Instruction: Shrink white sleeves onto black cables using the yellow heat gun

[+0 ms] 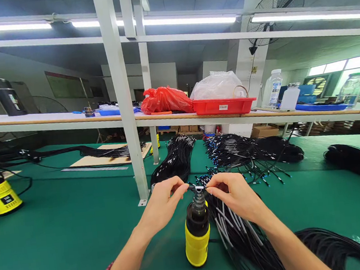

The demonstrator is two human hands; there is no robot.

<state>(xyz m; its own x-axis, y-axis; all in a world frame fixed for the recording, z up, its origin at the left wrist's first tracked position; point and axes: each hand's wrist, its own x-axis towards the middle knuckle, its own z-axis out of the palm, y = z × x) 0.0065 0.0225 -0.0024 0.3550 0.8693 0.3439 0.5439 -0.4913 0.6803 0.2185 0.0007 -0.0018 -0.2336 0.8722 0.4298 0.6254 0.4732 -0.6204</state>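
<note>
My left hand (163, 204) and my right hand (237, 195) each pinch one side of a thin black cable with a white sleeve (199, 188) on it. The sleeve lies level between my fingertips, right over the metal nozzle of a yellow and black heat gun (197, 239) that stands upright on the green table. Whether the sleeve touches the nozzle, I cannot tell. Just behind and to the right of the gun lies a bundle of black cables with grey sleeves (231, 224). Loose cable ends with blue tips (265, 180) spread out beyond my right hand.
Black cable bundles (177, 154) lie farther back and at the right (359, 166). A second yellow heat gun (0, 196) stands at the left. A white post (120, 94) rises ahead, carrying a shelf with a red bin (224, 106), a red bag (165, 100) and bottles (275, 89).
</note>
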